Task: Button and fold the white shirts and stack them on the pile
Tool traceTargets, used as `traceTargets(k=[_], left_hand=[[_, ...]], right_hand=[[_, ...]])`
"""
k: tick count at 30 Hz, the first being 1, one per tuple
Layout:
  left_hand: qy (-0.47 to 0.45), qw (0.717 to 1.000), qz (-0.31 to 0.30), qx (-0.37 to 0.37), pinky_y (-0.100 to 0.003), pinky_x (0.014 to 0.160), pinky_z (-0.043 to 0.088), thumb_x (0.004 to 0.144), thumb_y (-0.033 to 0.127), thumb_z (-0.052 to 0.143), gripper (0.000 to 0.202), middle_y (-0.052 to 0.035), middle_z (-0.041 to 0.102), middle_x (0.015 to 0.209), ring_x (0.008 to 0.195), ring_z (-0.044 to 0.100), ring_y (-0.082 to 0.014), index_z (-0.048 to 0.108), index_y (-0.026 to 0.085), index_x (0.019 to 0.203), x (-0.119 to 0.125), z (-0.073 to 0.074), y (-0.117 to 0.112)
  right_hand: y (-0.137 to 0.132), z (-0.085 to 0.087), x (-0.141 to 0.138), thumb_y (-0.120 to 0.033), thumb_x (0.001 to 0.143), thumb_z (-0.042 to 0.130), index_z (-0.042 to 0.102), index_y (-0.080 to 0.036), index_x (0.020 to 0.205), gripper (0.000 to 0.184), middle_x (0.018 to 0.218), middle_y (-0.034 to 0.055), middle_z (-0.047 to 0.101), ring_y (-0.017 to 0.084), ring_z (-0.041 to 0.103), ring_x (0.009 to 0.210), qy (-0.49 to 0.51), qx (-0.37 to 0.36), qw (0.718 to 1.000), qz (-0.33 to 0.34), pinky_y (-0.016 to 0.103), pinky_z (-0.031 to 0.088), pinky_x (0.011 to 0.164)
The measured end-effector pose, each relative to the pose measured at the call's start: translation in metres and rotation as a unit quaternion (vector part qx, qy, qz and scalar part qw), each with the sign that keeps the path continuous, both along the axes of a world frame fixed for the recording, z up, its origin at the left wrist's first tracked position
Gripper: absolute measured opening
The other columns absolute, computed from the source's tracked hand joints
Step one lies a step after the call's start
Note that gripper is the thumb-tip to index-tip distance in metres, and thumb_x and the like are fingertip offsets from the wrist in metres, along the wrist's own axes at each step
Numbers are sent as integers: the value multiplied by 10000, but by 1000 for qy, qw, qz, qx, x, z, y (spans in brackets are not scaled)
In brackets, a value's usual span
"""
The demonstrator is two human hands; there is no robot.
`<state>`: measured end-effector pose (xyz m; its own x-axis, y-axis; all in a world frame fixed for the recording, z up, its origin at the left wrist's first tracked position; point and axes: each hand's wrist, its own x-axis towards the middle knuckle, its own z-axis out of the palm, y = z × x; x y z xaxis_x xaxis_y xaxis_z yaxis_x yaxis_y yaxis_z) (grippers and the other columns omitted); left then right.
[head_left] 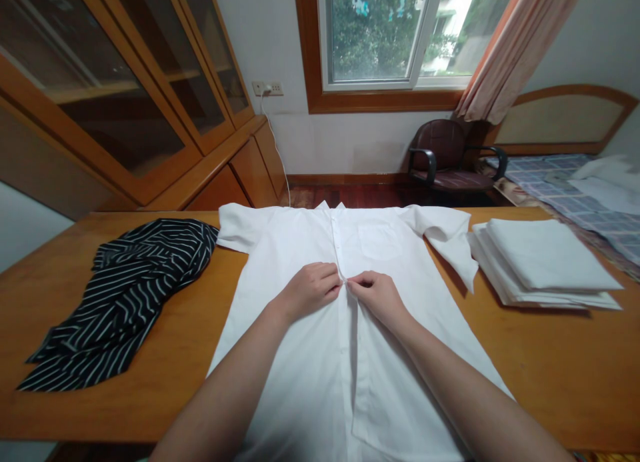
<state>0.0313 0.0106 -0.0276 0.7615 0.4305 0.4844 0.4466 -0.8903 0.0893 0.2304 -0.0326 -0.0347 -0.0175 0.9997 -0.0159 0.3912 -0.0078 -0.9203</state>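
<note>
A white short-sleeved shirt (295,355) lies front up on the wooden table, its collar toward the far edge. The front placket meets along the upper part, while below my hands the two front edges lie apart. My left hand (314,287) pinches the placket edge at mid-chest. From the other side my right hand (376,293) pinches the opposite edge, thumb and forefinger nearly touching the left fingertips. Any button between the fingers is too small to make out. A chest pocket shows on the shirt's right side in view.
A black garment with white stripes (135,282) lies crumpled on the table (190,355) at left. Folded white cloths (547,255) are stacked at right. Beyond stand a glass-door cabinet (200,142), a brown armchair (445,155) and a bed (555,165); a white cord hangs from the wall socket.
</note>
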Motion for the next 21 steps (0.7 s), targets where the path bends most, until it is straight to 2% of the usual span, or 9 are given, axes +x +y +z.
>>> traceTargets(k=[5, 11, 21], left_hand=[[-2, 1000, 0, -19, -279, 645, 418, 965, 164, 501, 225, -11, 559, 754, 681, 529, -137, 569, 189, 751, -1, -2, 1], [-6, 999, 6, -32, -276, 632, 412, 961, 162, 509, 221, -7, 555, 745, 670, 526, -133, 574, 190, 752, -2, -2, 2], [-15, 997, 7, -74, -277, 665, 440, 965, 202, 536, 159, -9, 605, 771, 699, 573, -138, 617, 193, 828, -4, 0, 2]], right_hand=[[0, 1, 1, -343, 780, 644, 790, -193, 763, 210, 762, 45, 761, 218, 681, 749, -6, -1, 1000, 11, 294, 484, 691], [2, 1, 3, -338, 853, 565, 713, -194, 631, 304, 662, 23, 686, 190, 626, 711, -28, 32, 998, 36, 285, 450, 705], [1, -2, 4, -312, 834, 614, 798, -205, 774, 222, 733, 29, 722, 198, 649, 757, -2, 25, 999, 40, 288, 461, 714]])
